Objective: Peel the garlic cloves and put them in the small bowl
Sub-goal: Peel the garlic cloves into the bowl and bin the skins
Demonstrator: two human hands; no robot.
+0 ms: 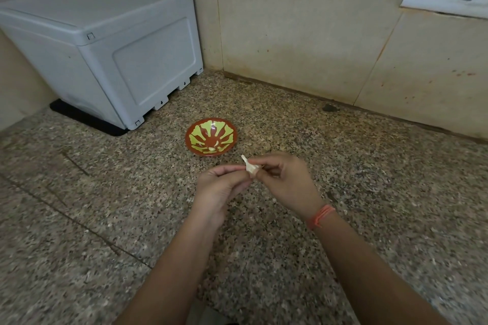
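left hand pinches one side of the garlic clove | right hand pinches its other side | clove is up in the air, near the small bowl | bowl sits on the speckled counter

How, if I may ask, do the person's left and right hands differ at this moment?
The left hand shows its palm; the right hand shows its back. The right wrist wears an orange thread; the left is bare. Both pinch the garlic clove.
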